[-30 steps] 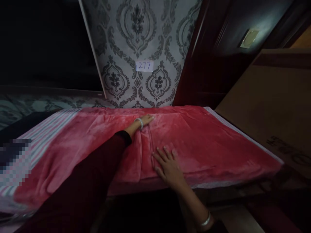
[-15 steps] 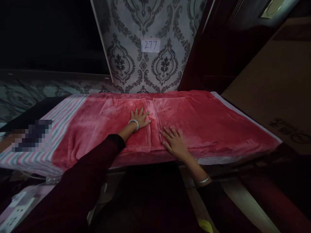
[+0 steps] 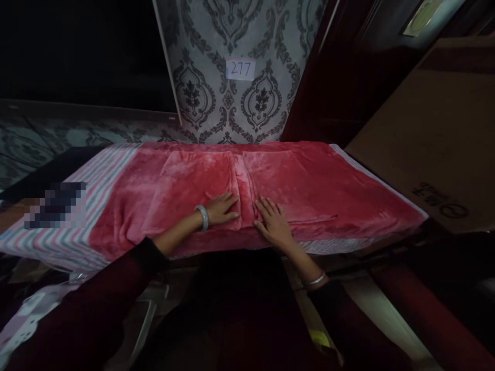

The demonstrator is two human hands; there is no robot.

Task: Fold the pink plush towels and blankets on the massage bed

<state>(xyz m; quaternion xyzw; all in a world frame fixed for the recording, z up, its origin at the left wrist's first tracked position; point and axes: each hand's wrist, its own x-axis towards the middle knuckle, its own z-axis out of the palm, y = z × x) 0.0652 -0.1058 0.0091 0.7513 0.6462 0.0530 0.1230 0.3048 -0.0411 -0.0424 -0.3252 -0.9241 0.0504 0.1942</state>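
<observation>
A broad piece of soft, red plush fabric (image 3: 244,178) is lying directly under both hands, spreading well out to either side, with two folded flaps facing each other across a narrow strip in the middle. The left hand (image 3: 220,209) is resting flat on the left flap, its fingers slightly spread and pointing toward that strip. The right hand (image 3: 273,224) is lying palm down at the right flap's inner edge, fingers spread; neither hand is gripping anything. Below the red fabric, a striped cloth in white, pink and blue-grey (image 3: 98,185) is showing at the left and right ends and along part of the near edge. A large brown cardboard box with dark printing (image 3: 421,139) is standing at the right, just beside the cloth, its inside hidden from this angle.
</observation>
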